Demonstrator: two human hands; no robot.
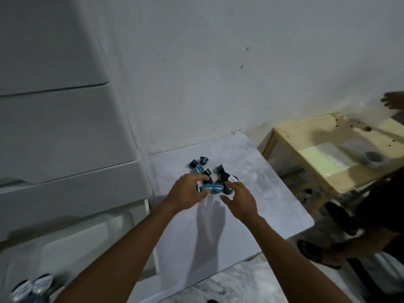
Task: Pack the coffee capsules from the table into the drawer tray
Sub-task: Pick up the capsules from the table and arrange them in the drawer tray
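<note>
**Q:** What occupies the left side of the view?

**A:** A white drawer unit stands against the wall. At its base the drawer tray is pulled out toward the camera and is blurred. A few striped-lid capsules lie in the bottom-left corner, too blurred to count.

**Q:** State the position and condition of the left hand.

**A:** The left hand is over the near-left edge of the pile. Its fingers curl down from above and the thumb closes from below. Between them they clamp coffee capsules, two of which show blue lids.

**Q:** Where are the coffee capsules?

**A:** The coffee capsules form one loose pile on the white table, toward its far side and near the wall. Some lie on their sides, others show their lids.

**Q:** And the right hand?

**A:** The right hand is just right of the left hand. Its fingers reach forward, close together, with their tips touching the pile's near-right edge. The thumb is spread well apart from them and holds nothing.

**Q:** What lies further right?

**A:** A wooden stand sits beside the table, apart from it. A second person's hand is above the stand's far corner, at the frame edge. A sandalled foot rests on the floor below.
</note>
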